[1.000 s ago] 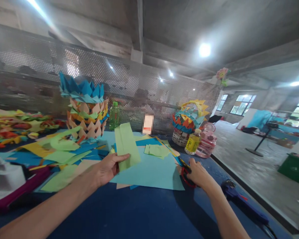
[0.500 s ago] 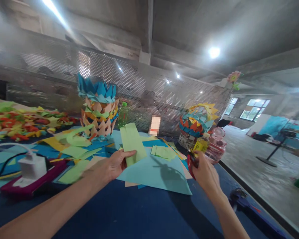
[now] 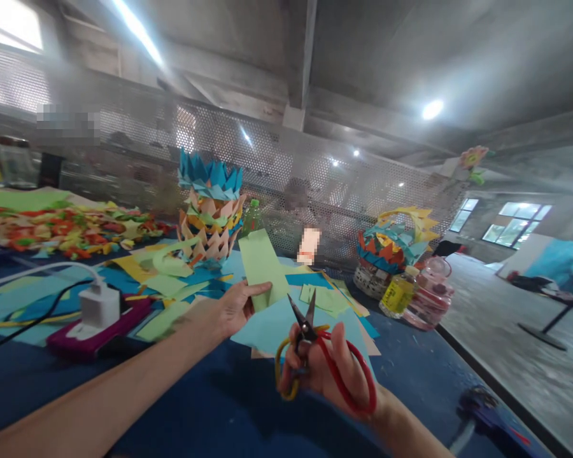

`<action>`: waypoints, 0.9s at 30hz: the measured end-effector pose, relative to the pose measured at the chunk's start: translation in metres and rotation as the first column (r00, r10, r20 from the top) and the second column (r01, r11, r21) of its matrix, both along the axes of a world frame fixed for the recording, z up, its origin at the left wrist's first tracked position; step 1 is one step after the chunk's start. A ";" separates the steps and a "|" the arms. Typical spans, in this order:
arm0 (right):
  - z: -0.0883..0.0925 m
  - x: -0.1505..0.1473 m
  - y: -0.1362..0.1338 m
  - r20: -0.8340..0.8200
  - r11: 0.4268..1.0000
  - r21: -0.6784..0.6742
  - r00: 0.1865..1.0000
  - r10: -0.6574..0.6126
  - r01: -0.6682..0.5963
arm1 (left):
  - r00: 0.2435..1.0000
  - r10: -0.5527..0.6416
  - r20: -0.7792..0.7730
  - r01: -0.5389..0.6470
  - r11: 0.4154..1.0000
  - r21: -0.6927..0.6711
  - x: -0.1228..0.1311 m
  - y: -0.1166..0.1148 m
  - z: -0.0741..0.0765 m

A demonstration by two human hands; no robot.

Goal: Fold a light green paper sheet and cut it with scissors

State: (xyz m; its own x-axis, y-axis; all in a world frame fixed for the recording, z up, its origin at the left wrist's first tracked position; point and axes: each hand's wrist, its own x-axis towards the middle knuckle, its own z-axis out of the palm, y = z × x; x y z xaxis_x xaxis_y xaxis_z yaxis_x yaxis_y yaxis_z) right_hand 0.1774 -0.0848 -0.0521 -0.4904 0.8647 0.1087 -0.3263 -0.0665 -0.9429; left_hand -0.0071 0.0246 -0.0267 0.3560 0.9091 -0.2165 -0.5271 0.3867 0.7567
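Nearest the camera, the right hand is closed on a pair of scissors, fingers threaded through the red and yellow loops so the tool sits firm in the palm. Its blades stand parted and tilted up, tips towards the paper beyond them but apart from it. Just past it, the left hand pinches the green paper strip at its lower end between thumb and fingers. That low grip seems chosen to leave most of the strip free and upright in the air, clear of the table and facing the blades. Under both hands a light blue sheet lies flat on the dark blue table, with loose coloured offcuts spread to the left around a white charger (it rests on a magenta block). A dark tool lies near the right edge, too blurred to name. Farther back stand a woven paper basket, a green bottle and a second basket beside a yellow bottle, all pushed against the mesh screen, probably to keep the near surface for cutting paper
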 end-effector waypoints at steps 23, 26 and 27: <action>-0.005 -0.003 -0.005 -0.118 0.992 -0.125 0.993 0.010 -0.025 | 0.993 -0.023 -0.113 0.030 0.998 0.062 0.001 0.001 -0.002; -0.004 -0.002 -0.004 -0.111 0.992 -0.123 0.994 0.003 -0.016 | 0.992 -0.039 -0.120 0.046 0.997 0.057 0.001 0.001 -0.004; -0.003 -0.003 -0.004 -0.107 0.992 -0.122 0.994 -0.001 -0.012 | 0.992 -0.040 -0.120 0.047 0.997 0.055 0.001 0.001 -0.004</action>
State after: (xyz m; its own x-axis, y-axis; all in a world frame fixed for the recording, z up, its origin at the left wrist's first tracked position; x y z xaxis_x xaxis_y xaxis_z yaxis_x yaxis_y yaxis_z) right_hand 0.1749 -0.0885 -0.0552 -0.4862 0.8722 0.0547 -0.4242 -0.1808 -0.8874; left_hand -0.0060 0.0258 -0.0304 0.3700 0.9056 -0.2071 -0.4157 0.3608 0.8348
